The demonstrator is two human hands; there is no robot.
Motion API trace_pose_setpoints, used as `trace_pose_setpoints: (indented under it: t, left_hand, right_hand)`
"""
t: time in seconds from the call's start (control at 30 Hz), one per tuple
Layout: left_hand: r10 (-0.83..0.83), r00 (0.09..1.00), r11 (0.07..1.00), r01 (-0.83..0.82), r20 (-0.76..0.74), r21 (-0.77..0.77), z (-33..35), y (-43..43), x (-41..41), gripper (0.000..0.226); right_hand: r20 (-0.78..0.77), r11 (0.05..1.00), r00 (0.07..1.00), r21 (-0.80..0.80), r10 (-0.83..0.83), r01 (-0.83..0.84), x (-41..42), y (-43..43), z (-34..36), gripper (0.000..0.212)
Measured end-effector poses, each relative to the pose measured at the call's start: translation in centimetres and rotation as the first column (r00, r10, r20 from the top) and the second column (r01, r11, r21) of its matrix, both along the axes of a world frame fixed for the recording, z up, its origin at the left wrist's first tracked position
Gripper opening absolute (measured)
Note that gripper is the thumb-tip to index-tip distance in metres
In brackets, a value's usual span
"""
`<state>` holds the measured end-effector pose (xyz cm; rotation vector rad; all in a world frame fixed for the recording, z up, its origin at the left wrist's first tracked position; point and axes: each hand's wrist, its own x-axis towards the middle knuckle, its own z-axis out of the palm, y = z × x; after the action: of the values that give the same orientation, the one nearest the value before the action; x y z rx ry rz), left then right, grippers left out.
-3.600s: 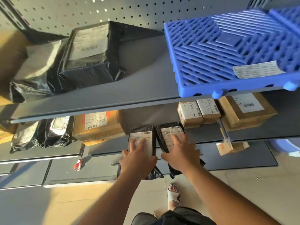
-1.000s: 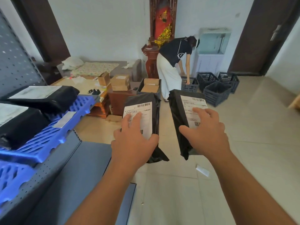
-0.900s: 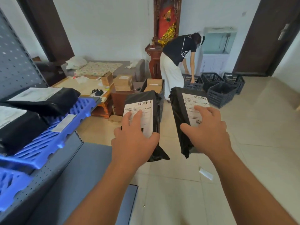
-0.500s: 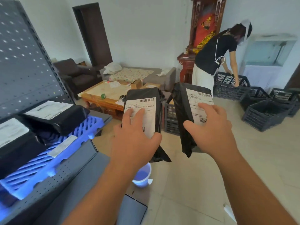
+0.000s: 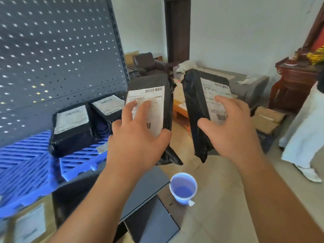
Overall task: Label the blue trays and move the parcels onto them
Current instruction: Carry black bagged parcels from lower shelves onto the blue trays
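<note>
In front of the perforated shelf back, two black parcels hang in the air, one to each hand and not touching. The left grip holds the left parcel with fingers spread across its white label and the thumb hooked round the right edge. The right grip holds the right parcel likewise, with the thumb on the black side and the fingers over the label. Both parcels are tilted, labels up.

The blue tray lies low on the left and already carries two wrapped parcels against the back. A pale strip sits at its near edge — probably the tray's label.

To do this step well, I would swing left and lower one parcel at a time, starting with the left one, which is nearer. Each should land flat on bare slats beside the two already there, label up, and clear of the pale strip. The loose wrap tails droop below each hand, so they should be kept from snagging on the tray's rim. Release only once a parcel is fully resting — the wrap looks slippery.
</note>
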<state>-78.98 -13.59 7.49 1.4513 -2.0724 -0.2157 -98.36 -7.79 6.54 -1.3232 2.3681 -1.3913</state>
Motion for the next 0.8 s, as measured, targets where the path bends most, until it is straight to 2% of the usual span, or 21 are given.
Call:
trace_pose_setpoints:
  t: [0.27,0.43,0.6,0.8]
  left_hand:
    - [0.208,0.976,0.977,-0.211,-0.058,-0.043,1.9,-4.2,7.8,0.079]
    - [0.321,0.942,0.947,-0.322,-0.097,0.004,2.6,-7.7,12.0,0.072]
    - [0.421,0.905,0.907,-0.418,-0.062,0.047,2.7,-9.6,14.0,0.072]
    - [0.524,0.852,0.850,-0.522,-0.012,0.073,2.8,-11.4,14.4,0.074]
  right_hand:
    - [-0.099,0.964,0.959,0.012,0.265,-0.265,6.1,-8.7,3.1,0.075]
    - [-0.137,0.938,0.928,0.046,0.346,-0.343,9.0,-13.1,3.7,0.073]
    - [-0.156,0.912,0.899,0.085,0.409,-0.401,10.8,-17.1,4.0,0.072]
    - [-0.210,0.844,0.819,0.185,0.534,-0.503,12.6,-21.3,4.7,0.074]
